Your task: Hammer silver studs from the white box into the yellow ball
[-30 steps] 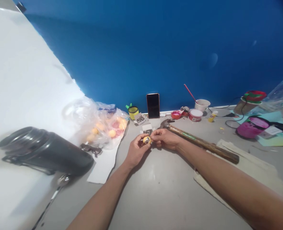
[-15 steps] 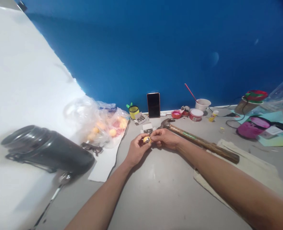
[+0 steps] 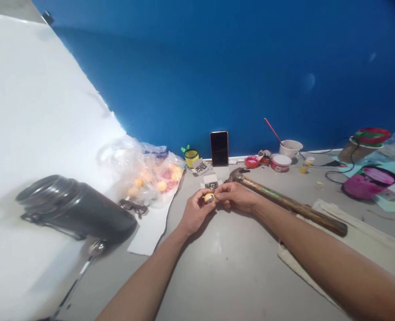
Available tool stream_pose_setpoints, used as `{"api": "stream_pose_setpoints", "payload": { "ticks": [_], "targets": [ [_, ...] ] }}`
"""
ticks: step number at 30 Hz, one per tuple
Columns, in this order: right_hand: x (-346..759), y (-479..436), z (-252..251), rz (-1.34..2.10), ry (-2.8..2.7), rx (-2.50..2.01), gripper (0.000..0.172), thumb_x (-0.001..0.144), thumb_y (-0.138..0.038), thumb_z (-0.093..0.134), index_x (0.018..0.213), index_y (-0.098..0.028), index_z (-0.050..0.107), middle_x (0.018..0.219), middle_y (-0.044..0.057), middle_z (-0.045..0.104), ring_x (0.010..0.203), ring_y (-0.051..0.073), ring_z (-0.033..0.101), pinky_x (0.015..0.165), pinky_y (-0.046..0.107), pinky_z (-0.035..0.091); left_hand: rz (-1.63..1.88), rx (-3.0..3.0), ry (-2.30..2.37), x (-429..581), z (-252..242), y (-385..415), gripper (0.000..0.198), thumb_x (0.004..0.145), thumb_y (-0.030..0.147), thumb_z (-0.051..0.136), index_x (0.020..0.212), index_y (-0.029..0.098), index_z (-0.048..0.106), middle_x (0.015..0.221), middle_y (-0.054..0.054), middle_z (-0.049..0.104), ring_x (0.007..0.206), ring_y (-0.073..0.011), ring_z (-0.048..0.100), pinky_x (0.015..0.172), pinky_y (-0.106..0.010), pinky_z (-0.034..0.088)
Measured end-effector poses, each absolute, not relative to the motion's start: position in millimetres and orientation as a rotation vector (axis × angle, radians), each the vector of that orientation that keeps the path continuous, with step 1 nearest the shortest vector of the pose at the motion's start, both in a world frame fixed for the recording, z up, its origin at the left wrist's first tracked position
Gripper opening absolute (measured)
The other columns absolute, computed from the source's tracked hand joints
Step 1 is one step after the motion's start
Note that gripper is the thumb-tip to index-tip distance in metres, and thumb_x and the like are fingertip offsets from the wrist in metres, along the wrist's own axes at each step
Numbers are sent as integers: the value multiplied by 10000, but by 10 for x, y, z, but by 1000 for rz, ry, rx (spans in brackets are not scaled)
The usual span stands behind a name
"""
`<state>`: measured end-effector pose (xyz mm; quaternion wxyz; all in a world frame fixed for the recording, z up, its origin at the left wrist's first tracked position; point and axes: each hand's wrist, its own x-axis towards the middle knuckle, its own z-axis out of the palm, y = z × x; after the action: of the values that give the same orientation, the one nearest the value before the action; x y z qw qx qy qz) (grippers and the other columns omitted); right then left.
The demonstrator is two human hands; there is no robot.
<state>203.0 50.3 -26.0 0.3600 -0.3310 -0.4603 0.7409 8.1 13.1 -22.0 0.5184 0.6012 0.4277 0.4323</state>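
Observation:
My left hand (image 3: pixel 195 213) is closed around a small yellow ball (image 3: pixel 209 198), which has shiny silver pieces on its near side. The thumb and fingertips of my right hand (image 3: pixel 235 196) are pinched together at the ball's right side; whatever they hold is too small to make out. Just behind my hands lies an opened small white box (image 3: pixel 211 183) of silvery metal bits. A similar box (image 3: pixel 200 167) sits farther back. Beyond my right hand rests a claw hammer (image 3: pixel 294 206) with a wooden handle, its head close to the nearer box.
A dark flask (image 3: pixel 80 207) looms at left, near a plastic bag (image 3: pixel 150 174) of orange balls. A phone (image 3: pixel 219 149) stands against the blue wall. Farther right are a white cup (image 3: pixel 290 148), a lidded tub (image 3: pixel 281 163), a pink pouch (image 3: pixel 368 182) and a beige cloth (image 3: pixel 361 245).
The whole view has shifted slightly, so everything appears a little farther right. My hands keep the same grip on the ball, with only slight finger movement.

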Motion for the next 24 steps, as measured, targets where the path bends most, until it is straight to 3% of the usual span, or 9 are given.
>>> {"api": "stream_pose_setpoints", "payload": {
  "ticks": [24],
  "targets": [
    [2035,493,-251,1917,-1204,-844,353,639,-373,919,776,-129,704,544,-20,577,473,65,422,486,214,301,1051,1440,1034,93,-185,109,417,766,368,833,1096,158,687,910,-44,689,744,-139,612,676,-259,546]
  ]
}}
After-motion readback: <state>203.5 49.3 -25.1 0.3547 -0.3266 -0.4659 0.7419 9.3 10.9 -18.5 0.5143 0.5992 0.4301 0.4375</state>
